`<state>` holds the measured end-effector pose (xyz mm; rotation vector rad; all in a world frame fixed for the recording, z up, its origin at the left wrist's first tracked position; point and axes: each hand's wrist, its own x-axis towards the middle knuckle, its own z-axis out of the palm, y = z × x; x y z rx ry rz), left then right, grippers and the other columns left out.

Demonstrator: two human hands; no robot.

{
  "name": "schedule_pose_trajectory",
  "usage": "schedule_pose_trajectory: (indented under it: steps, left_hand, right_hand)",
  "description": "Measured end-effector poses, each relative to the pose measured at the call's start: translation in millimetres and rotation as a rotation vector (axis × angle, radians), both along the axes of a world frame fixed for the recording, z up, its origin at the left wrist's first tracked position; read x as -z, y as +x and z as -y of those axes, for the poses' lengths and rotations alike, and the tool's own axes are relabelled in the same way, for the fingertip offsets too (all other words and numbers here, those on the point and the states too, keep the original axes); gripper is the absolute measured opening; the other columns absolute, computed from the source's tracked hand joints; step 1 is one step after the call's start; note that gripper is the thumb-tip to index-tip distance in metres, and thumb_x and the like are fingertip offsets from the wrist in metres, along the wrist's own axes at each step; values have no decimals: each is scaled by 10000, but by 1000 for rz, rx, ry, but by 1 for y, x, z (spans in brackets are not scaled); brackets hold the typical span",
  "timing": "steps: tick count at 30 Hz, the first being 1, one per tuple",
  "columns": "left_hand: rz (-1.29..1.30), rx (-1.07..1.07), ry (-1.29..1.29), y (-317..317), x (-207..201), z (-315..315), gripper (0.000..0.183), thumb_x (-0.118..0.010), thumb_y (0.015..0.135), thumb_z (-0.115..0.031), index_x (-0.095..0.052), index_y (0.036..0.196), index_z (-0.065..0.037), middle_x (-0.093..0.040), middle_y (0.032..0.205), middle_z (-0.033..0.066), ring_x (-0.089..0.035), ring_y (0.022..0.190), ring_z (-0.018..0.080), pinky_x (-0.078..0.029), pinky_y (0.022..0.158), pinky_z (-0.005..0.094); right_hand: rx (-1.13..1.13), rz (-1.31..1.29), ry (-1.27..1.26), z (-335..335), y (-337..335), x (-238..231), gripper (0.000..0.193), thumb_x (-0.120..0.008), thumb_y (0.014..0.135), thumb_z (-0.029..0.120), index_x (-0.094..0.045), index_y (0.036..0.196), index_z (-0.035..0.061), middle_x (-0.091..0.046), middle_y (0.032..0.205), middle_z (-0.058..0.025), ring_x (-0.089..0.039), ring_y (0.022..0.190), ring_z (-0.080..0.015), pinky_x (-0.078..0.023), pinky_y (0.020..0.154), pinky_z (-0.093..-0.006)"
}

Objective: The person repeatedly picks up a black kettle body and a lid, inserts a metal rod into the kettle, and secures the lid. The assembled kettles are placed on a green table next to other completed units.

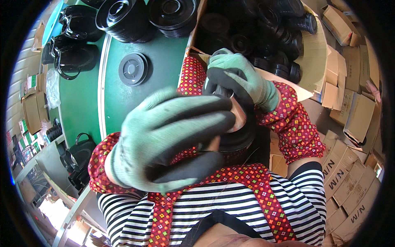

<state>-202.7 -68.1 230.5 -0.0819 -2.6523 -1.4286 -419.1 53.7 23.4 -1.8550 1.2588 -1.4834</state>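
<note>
- Head view: left hand [177, 136], blurred, right of the green table [117, 103], fingers half curled, thumb apart; can't tell whether it grips anything.
- Right hand [238, 76] curled tight over the top of the black round part [236, 143], also right of the table, coppery strip [238, 115] showing against it.
- Black disc [132, 69] flat on the table.
- Carton [314, 61] of black parts right of the table; black stacks [125, 24] at the table's far end.

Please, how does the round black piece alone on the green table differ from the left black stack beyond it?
The lone piece lies low, while the stack rises in many layers. The lone piece looks narrower than the stack. Both are black and round.
</note>
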Motion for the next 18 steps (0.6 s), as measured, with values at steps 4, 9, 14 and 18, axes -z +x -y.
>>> schedule_pose_trajectory:
  steps: [4,9,14,18]
  left_hand:
    - [-199,165,59,-38,35,-22,421,-758,852,-206,-732,1237,-37,-713,1273,134,-644,1213,374,-490,1054,512]
    - [-103,-53,-124,-62,43,-80,409,-746,861,-305,-697,1186,-62,-680,1108,125,-659,1043,308,-493,971,472]
    - [163,-99,-359,-74,39,-107,450,-782,868,-309,-695,1253,-93,-689,1153,132,-651,1055,355,-491,973,503]
    - [35,-80,-211,-59,42,-110,427,-795,862,-282,-725,1232,-79,-707,1110,121,-666,1022,332,-510,942,472]
  right_hand:
    - [-231,183,35,-3,1,27,358,-643,1048,141,-587,1388,42,-630,1317,-148,-621,1230,-309,-494,1083,-445]
    - [-400,469,127,-7,11,26,286,-607,1076,145,-589,1323,2,-644,1303,-153,-604,1293,-307,-437,1141,-453]
    - [-447,627,140,-16,30,-3,258,-598,1076,169,-609,1275,5,-672,1227,-154,-596,1315,-349,-370,1180,-522]
    - [-469,649,111,-15,34,-12,245,-590,1075,189,-624,1236,7,-695,1167,-155,-588,1333,-383,-316,1212,-578]
